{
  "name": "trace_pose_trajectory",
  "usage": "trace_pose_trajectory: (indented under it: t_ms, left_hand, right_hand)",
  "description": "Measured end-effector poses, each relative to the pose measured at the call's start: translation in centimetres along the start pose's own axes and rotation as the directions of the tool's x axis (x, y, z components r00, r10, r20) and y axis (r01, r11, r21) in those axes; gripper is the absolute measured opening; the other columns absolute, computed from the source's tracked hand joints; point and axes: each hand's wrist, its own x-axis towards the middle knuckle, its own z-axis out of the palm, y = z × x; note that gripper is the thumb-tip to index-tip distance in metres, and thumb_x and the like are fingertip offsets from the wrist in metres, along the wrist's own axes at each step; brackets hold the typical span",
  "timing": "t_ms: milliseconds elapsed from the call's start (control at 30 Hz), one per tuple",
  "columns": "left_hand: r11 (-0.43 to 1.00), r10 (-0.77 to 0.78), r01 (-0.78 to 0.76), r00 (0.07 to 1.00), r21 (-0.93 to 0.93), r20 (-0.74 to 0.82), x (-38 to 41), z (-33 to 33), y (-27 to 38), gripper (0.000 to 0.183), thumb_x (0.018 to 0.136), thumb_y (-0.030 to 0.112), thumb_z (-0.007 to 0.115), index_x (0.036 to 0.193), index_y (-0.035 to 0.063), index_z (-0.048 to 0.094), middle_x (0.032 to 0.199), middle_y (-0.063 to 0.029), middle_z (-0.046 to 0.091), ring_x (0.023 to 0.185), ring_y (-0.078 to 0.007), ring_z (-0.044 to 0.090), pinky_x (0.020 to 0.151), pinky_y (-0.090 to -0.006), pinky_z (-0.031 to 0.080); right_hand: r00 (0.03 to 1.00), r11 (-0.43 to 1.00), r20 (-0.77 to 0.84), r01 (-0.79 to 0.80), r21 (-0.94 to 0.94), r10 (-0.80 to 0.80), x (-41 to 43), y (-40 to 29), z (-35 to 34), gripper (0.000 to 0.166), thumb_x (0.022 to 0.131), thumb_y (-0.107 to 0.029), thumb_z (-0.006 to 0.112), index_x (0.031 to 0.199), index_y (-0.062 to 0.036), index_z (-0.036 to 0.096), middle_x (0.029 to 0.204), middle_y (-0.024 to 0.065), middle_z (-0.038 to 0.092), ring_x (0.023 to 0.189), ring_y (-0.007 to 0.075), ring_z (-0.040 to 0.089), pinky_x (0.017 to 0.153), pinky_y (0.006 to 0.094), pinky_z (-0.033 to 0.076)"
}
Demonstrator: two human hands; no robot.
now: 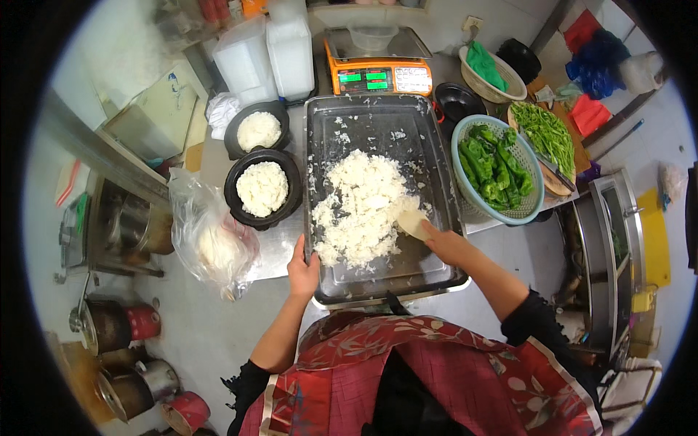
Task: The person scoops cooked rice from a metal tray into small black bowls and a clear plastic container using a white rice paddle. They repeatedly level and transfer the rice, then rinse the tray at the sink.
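Note:
A dark rectangular metal tray (381, 275) lies before me, with a loose mound of cooked white rice (362, 201) spread over its middle and left. My left hand (303, 271) grips the tray's left rim, thumb on the inner side. In my right hand (444, 245) is a pale rice paddle (413, 224), its blade at the right edge of the mound with some rice against it. To the left of the tray stand two black bowls, the nearer bowl (232, 204) and the farther bowl (233, 131), each with a mound of rice inside.
An orange digital scale (332, 76) holding a clear tub (373, 37) stands behind the tray. At right are a blue colander (523, 215) of green peppers (491, 163) and cut greens (545, 131) with a knife (551, 166). A plastic bag (202, 240) hangs over the table's left front edge.

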Motion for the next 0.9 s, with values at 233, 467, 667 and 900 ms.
trace_pose_trajectory:
  t_ms: [233,467,667,900]
  left_hand:
    - [0.994,-0.059,0.056,0.998,0.094,0.024,-0.2,-0.4,1.0,0.052,0.083,0.006,0.056,0.133,-0.0003,0.042,0.084,-0.0114,0.063,0.071,-0.0150,0.055,0.069,-0.0277,0.047]
    - [0.999,0.010,-0.009,0.999,0.035,-0.036,-0.2,-0.1,0.4,0.042,0.094,0.019,0.045,0.131,-0.0005,0.044,0.113,-0.0213,0.060,0.104,-0.0258,0.058,0.089,-0.0317,0.044]
    - [0.993,0.109,-0.108,0.994,0.042,-0.032,-0.5,-0.4,1.7,0.040,0.096,0.018,0.040,0.130,-0.0010,0.045,0.116,-0.0222,0.059,0.105,-0.0293,0.059,0.090,-0.0324,0.044]
    - [0.998,0.060,-0.059,0.998,0.021,-0.037,-0.4,-0.4,1.3,0.040,0.095,0.016,0.041,0.131,-0.0018,0.044,0.112,-0.0240,0.060,0.102,-0.0303,0.061,0.086,-0.0331,0.045]
  right_hand:
    - [0.936,0.979,0.295,0.203,-0.006,-0.192,-1.5,-3.8,-6.5,0.056,0.093,-0.037,0.042,0.141,-0.0111,0.029,0.117,0.0239,0.056,0.104,0.0414,0.055,0.091,0.0460,0.042]
    - [0.771,0.646,0.394,0.030,0.762,-0.500,-0.2,-11.7,5.0,0.055,0.097,-0.038,0.038,0.144,-0.0141,0.023,0.064,-0.0003,0.043,0.050,0.0092,0.040,0.044,0.0238,0.034]
    - [0.924,0.302,0.219,-0.122,0.946,-0.314,3.6,-11.2,2.1,0.053,0.097,-0.035,0.040,0.145,-0.0187,0.024,0.058,-0.0040,0.036,0.044,0.0074,0.034,0.039,0.0223,0.027]
    - [0.967,0.640,0.225,-0.099,0.762,-0.119,4.9,-8.6,-1.6,0.050,0.096,-0.033,0.044,0.143,-0.0192,0.030,0.062,-0.0002,0.042,0.045,0.0085,0.034,0.039,0.0220,0.029]
